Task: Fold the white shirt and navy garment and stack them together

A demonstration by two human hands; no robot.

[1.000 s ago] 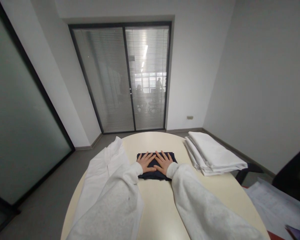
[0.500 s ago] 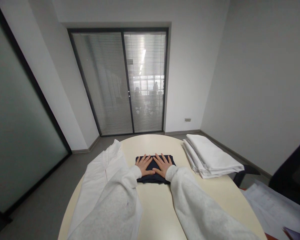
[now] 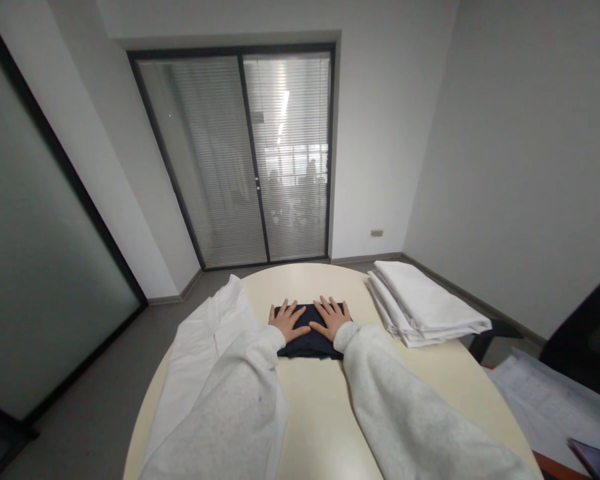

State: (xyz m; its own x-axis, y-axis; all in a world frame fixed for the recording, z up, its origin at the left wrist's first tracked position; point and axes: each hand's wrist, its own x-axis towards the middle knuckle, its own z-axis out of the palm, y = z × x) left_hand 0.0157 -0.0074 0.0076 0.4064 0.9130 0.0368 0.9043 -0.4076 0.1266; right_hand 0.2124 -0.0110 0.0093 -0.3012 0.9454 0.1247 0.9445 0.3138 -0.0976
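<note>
A dark navy folded cloth (image 3: 310, 345) lies flat as a neat rectangle on the pale round table (image 3: 325, 413). My left hand (image 3: 287, 322) rests palm down on its left part, fingers spread. On the right part lies my right hand (image 3: 333, 320), also flat with the fingers apart. The two thumbs point toward each other with a small gap between them. Whether the cloth is a garment I cannot tell. Left of it, a white cloth (image 3: 195, 353) is spread along the table, partly covered by my left sleeve.
A stack of folded white cloth (image 3: 425, 303) sits at the table's right edge. Beyond that side stand a black chair (image 3: 587, 333) and a surface with papers (image 3: 555, 400). A glass door with blinds (image 3: 235, 160) is in the far wall.
My hands have slid apart over the navy cloth, toward its left and right edges; the thumbs, close together before, are now separated. The view has tilted slightly.
</note>
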